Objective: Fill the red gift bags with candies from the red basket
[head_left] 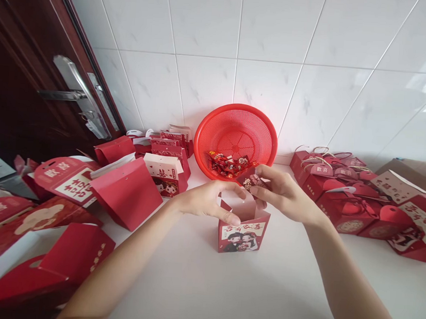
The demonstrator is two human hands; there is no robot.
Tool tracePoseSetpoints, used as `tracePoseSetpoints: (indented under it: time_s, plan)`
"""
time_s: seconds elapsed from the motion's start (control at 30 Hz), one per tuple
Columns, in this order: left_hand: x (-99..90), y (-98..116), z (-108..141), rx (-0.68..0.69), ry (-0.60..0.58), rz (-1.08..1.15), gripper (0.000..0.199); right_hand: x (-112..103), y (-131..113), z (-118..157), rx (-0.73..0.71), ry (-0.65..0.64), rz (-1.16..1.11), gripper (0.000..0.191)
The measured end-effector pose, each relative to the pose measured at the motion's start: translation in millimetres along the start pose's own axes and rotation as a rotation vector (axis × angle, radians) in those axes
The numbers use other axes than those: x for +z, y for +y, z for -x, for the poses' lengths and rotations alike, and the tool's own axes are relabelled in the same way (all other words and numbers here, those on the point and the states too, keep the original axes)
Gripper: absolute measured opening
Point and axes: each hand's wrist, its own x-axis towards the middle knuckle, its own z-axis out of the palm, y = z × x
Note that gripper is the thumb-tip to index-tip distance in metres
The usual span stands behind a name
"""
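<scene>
A small red gift box (241,238) with a cartoon couple on its front stands upright on the white table, its top open. My left hand (215,201) grips the box's upper rim, thumb on the front edge and fingers over the back. Above the box's right side, my right hand (283,193) pinches a dark red packet (251,179) with gold printing. Just behind the hands, a red mesh basket (238,113) leans against the tiled wall, with several red wrapped candies (230,165) in its lower part.
Several red boxes and bags (126,192) crowd the left side of the table (189,284). More red boxes with cord handles (351,213) are grouped at the right, beside a brown carton (402,169). A dark door (23,54) with a metal handle is at the left.
</scene>
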Motion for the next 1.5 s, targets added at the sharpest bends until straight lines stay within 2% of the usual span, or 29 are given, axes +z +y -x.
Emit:
tracePoseSetpoints:
  time_s: [0.2,0.4,0.67,0.9,1.0,1.1,1.27,1.4,1.5]
  plan:
    - [1.3,-0.1,-1.2,0.063,-0.057,0.115,0.068,-6.5,-3.0,3.8,-0.011,-0.100,0.146,0.017]
    - [0.8,-1.6,-0.7,0.008,-0.045,0.089,0.064,-6.9,-5.7,3.0,-0.021,-0.186,0.287,0.019]
    - [-1.3,-3.4,-1.6,-0.012,-0.023,-0.014,0.061,-7.7,-4.0,3.4,-0.055,-0.082,0.368,0.014]
    - [-1.4,0.9,-0.2,-0.034,-0.003,-0.026,0.052,-12.1,-0.3,4.3,-0.045,0.067,0.407,0.019]
    - [-1.1,0.0,-0.4,-0.036,-0.010,0.000,0.055,-15.6,2.9,4.5,-0.049,0.095,0.439,0.030]
    - [-1.3,-2.5,-1.2,-0.028,-0.014,0.005,0.057,-18.0,3.9,4.6,-0.007,0.036,0.459,0.043]
    - [-2.6,-4.1,-1.8,-0.030,-0.008,-0.037,0.053,-19.2,0.3,5.3,0.087,-0.086,0.513,0.050]
    - [-0.6,-6.5,-3.5,0.048,0.027,-0.077,0.035,-19.8,1.8,4.5,0.105,-0.193,0.478,0.044]
    - [3.2,-10.5,-6.3,0.109,0.119,-0.083,0.022,-20.3,9.9,1.2,0.062,-0.167,0.458,0.037]
